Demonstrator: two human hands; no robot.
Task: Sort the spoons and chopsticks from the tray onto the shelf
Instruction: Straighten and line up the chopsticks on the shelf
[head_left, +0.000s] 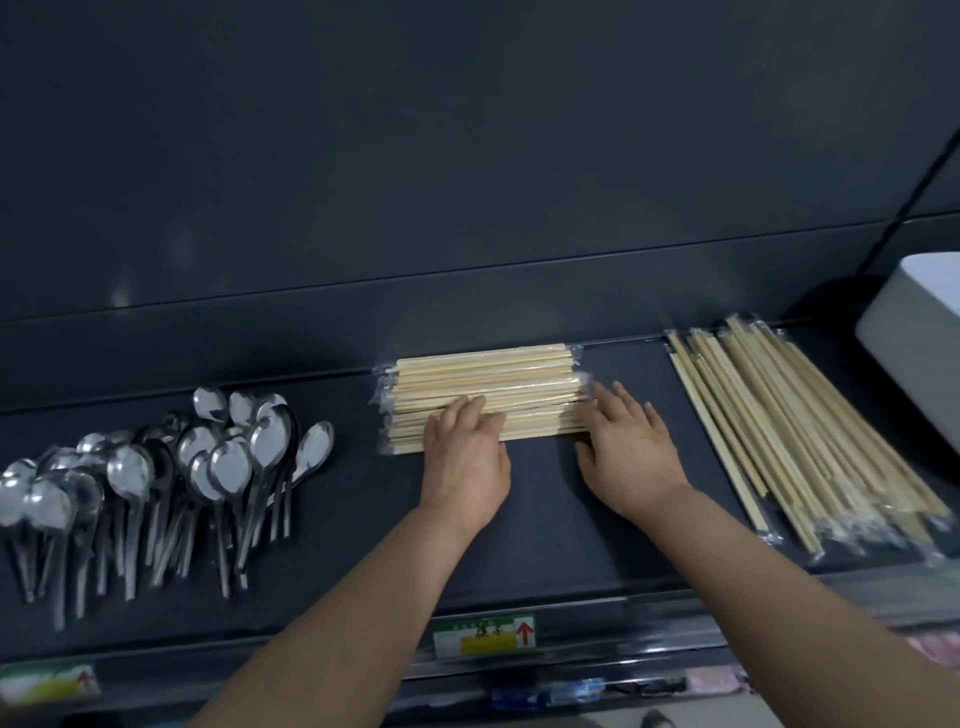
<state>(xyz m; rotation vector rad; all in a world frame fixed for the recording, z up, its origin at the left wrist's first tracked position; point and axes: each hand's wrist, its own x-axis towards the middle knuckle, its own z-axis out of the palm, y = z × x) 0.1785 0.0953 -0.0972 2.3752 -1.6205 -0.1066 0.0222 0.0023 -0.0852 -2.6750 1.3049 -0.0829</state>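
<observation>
A stack of wrapped wooden chopsticks (483, 382) lies crosswise in the middle of the dark shelf (545, 525). My left hand (465, 452) lies flat with its fingers on the stack's front edge. My right hand (628, 452) is flat on the shelf, its fingertips against the stack's right end. A pile of metal spoons (156, 478) covers the shelf's left part, bowls away from me. A second pile of wrapped chopsticks (800, 441) lies lengthwise on the right.
A white tray or box (914, 332) sits at the far right, partly out of view. Price labels (485, 634) run along the shelf's front rail. The shelf's dark back panel (467, 182) rises behind everything.
</observation>
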